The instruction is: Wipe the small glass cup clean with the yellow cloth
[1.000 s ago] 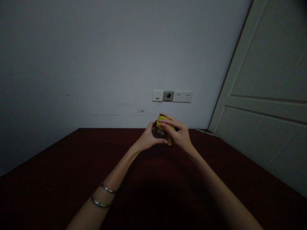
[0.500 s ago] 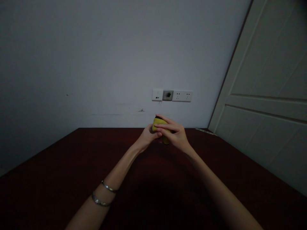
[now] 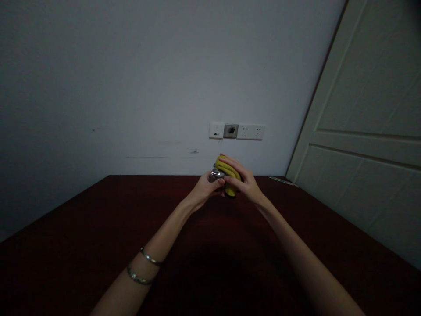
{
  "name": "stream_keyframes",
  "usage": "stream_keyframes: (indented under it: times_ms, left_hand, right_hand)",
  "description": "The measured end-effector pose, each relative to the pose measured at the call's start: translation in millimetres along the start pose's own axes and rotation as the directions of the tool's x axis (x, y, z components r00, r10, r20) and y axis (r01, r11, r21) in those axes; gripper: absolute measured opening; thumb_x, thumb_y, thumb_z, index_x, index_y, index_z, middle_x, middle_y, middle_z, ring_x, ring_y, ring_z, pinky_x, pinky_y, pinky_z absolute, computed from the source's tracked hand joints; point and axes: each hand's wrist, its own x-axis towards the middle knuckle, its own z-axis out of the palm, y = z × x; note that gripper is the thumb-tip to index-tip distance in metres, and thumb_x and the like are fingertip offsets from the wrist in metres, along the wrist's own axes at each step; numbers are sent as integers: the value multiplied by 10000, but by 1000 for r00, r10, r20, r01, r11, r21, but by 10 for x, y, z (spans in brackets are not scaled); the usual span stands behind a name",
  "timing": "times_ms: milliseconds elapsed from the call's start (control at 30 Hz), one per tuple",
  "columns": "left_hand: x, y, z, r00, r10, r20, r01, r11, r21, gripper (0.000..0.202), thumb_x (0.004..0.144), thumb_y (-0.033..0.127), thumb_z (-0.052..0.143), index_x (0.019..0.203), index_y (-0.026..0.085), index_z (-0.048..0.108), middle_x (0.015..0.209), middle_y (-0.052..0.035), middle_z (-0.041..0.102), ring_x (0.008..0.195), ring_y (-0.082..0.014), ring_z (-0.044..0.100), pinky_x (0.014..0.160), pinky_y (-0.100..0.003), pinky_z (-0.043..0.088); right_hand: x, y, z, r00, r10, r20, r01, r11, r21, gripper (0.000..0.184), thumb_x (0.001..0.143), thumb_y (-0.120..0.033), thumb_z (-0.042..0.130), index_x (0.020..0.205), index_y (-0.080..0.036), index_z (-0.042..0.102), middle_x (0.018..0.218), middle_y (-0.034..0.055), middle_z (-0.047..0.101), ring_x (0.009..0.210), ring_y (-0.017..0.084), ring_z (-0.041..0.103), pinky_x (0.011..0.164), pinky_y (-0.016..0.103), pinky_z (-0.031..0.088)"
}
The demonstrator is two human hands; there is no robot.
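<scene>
Left hand (image 3: pixel 202 192): pinching small shiny object (image 3: pixel 215 176) above far middle of table (image 3: pixel 98 245) | right hand (image 3: pixel 247 184): closed around yellow cloth (image 3: pixel 226 169), pressed against object | change: cloth shifted right, uncovering object's left side, hidden half a second ago.

a plain pale wall (image 3: pixel 131 79) fills most of the view, in dim light. a row of white sockets (image 3: pixel 237 131) sits low on it, with a dark scuff (image 3: pixel 194 152) just below them. a dark red table (image 3: pixel 82 228) runs up to the wall. a pale panelled door (image 3: pixel 368 131) stands at the right.
</scene>
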Motion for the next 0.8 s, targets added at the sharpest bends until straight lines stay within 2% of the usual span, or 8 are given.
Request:
stream_keyframes:
  times_ms: [67,133,267,400,467,567,700,800]
  left_hand:
    - [-11,18,-5,999,-32,-7,32,999,-27,598,577,509,771,1001,141,565,947,-83,593,786,-148,576,638,-268,492]
    - [-17,35,-5,998,-67,-16,66,997,-49,620,576,516,768,1035,151,569,1036,-109,594,873,-173,578,704,-295,493]
    - [-7,57,22,996,-91,-25,89,993,-78,597,612,507,749,1076,171,580,1135,-120,590,986,-195,569,795,-297,465]
    - [-1,65,25,994,-108,-28,107,993,-56,600,635,517,731,1092,160,578,1156,-128,590,990,-194,574,810,-289,459]
    - [-9,67,-13,990,-136,33,138,989,-47,658,609,563,724,1101,155,570,1160,-139,589,992,-207,576,824,-312,464]
    - [-22,68,-115,972,-170,163,172,985,4,799,557,612,724,1170,138,532,1212,-174,555,1068,-260,554,909,-395,439]
    - [-2,51,-229,994,-98,40,91,985,146,1167,474,408,852,1414,183,198,1423,-223,321,1275,-318,385,1024,-461,336]
    - [37,12,-237,1000,-20,22,15,978,206,1316,433,289,878,1441,217,35,1477,-236,180,1336,-341,284,1041,-498,308]
  right_hand:
    - [-24,0,-59,992,-25,124,30,999,-36,561,766,-303,626,1305,-331,469,1432,18,399,1337,239,332,1117,463,236]
    - [-42,-11,-76,984,-24,178,42,995,-95,681,738,-294,656,1360,-332,380,1457,33,344,1360,246,281,1127,479,202]
    - [-49,-22,3,990,-46,132,76,971,-227,842,662,-306,742,1385,-298,312,1440,85,322,1354,257,277,1122,476,225]
    - [-47,13,76,994,-87,61,100,958,-268,799,652,-296,750,1350,-287,361,1412,95,351,1327,253,322,1108,473,261]
    - [-55,27,79,998,-66,22,70,966,-250,768,642,-289,755,1323,-280,400,1367,89,413,1291,249,377,1099,466,282]
    - [-58,32,59,995,61,-82,-72,989,-133,752,620,-312,767,1293,-254,437,1300,88,495,1207,243,478,1058,444,355]
    - [-14,24,40,935,306,-182,-297,952,74,715,587,-367,776,1226,-202,500,1239,107,570,1125,247,556,989,425,437]
    - [28,9,54,884,432,-178,-406,899,165,666,589,-381,765,1183,-189,531,1214,107,595,1098,245,579,967,422,458]
